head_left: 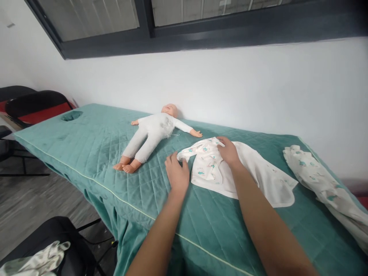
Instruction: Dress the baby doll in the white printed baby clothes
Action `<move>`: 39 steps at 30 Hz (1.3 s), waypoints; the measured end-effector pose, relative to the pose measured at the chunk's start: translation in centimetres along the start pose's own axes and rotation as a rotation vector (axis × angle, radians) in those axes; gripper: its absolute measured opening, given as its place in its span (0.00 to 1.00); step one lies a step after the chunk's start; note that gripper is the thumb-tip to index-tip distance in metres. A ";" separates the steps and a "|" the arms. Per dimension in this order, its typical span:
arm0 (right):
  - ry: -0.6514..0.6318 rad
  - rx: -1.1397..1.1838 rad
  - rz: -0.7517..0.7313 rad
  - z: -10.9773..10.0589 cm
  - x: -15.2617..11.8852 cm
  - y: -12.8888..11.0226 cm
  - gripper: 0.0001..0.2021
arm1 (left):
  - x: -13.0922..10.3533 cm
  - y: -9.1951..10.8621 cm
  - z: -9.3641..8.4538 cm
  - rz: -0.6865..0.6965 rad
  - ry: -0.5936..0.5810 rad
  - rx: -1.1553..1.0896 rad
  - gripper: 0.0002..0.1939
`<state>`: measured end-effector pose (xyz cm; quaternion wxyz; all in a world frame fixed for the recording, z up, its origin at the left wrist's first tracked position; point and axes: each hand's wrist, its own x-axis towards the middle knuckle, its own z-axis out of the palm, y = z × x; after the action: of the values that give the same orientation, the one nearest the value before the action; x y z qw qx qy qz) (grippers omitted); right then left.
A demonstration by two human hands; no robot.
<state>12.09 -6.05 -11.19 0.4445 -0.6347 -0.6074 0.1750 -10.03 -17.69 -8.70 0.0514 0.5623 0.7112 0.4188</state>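
A white baby shirt (207, 168) with small green and orange prints lies spread on the green quilted bed cover, its front partly opened out to the right. My left hand (177, 174) is at the end of the shirt's left-lying sleeve, with the cuff between thumb and fingers. Higher up, my right hand (229, 152) pinches the cloth near the shirt's upper edge. A baby doll (155, 126) in a white body lies on its back to the left of the shirt, arms spread and bare feet toward the near edge.
A folded printed garment (322, 174) lies at the bed's right end. The massage bed (103, 161) has a face hole (71, 115) at far left and stands against a white wall. Below it, a black chair (54, 234) holds a patterned cloth (40, 260). More chairs (40, 105) stand left.
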 end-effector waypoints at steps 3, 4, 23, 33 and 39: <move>0.014 -0.003 0.003 -0.2 0.1 0.3 0.23 | 1.6 -0.5 -0.7 -0.017 -0.095 0.182 0.21; 0.023 -0.011 0.010 -0.2 0.2 0.4 0.23 | 2.0 -0.5 -0.8 -0.007 -0.130 0.225 0.22; -0.034 -0.031 -0.007 -0.1 0.1 0.4 0.20 | 6.4 -2.0 1.2 -0.097 -0.111 -0.473 0.15; -0.097 0.012 -0.082 0.3 0.4 0.6 0.23 | 12.8 -3.5 4.1 0.045 0.055 -0.469 0.17; -0.041 -0.020 -0.063 1.0 0.7 1.1 0.24 | 12.7 -2.8 3.9 0.127 0.105 -0.161 0.21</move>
<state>12.18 -4.96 -12.39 0.4309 -0.6161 -0.6377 0.1678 -14.57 -4.94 -7.99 0.0323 0.5776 0.6398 0.5060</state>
